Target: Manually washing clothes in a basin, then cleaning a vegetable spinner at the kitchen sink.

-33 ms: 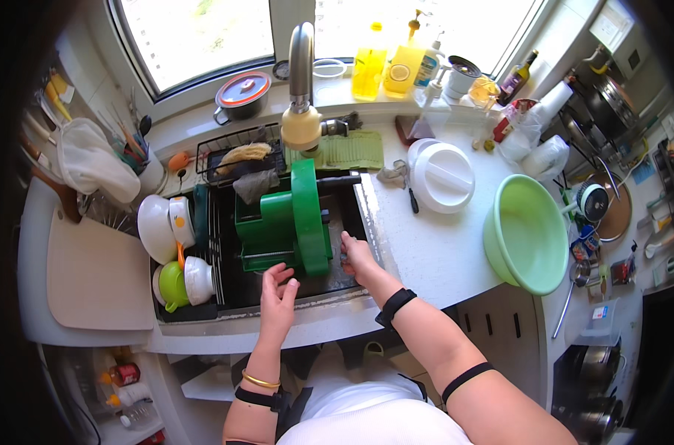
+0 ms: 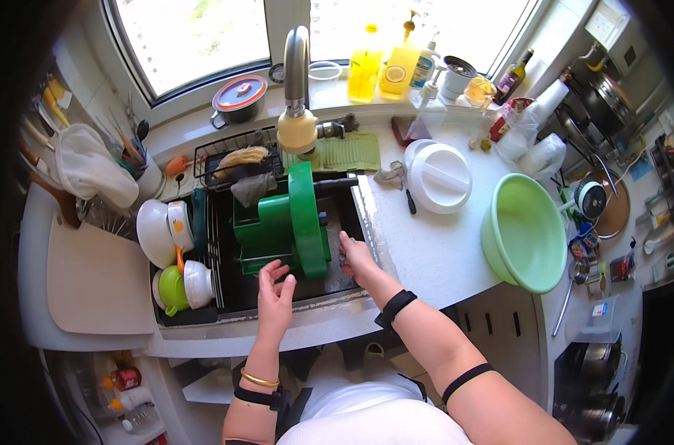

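In the sink [image 2: 352,293] stands a green plastic device [image 2: 305,215], with a tall round-edged disc on its right and a boxy trough on its left. My left hand [image 2: 276,293] is at the device's near edge, fingers apart and slightly curled, with nothing visible in it. Whether its fingertips touch the plastic I cannot tell. My right hand [image 2: 357,261] is on the disc's right side, over the sink, with its fingers curled closed. What it holds is hidden behind the fingers. A dark bar [image 2: 337,182] lies behind the device.
A faucet [image 2: 297,89] hangs behind the device. White bowls [image 2: 156,226] and a green cup [image 2: 173,288] sit left in a rack. On the right counter are a white round lid-like container [image 2: 441,178] and a green basin [image 2: 526,237]. Yellow bottles [image 2: 364,70] line the sill.
The whole view has shifted very slightly. Both hands and the green device keep their places relative to each other.
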Tool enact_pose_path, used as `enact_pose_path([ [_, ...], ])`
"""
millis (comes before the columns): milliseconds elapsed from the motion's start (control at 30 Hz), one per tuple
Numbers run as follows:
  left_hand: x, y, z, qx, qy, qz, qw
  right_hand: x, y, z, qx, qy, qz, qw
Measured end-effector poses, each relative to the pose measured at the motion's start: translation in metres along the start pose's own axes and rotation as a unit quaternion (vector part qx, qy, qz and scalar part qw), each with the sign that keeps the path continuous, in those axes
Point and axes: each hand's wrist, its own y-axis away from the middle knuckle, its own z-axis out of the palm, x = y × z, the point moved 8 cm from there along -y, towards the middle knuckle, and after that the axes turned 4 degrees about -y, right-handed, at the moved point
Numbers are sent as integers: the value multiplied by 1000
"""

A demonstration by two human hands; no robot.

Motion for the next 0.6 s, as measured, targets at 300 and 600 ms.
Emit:
enact_pose_path([
  [300,88,-56,12,17,-186,143,972,-74,80,-100,168,560,-199,786],
  [600,131,-92,54,58,-455,191,868,-136,30,-108,271,612,-352,654],
])
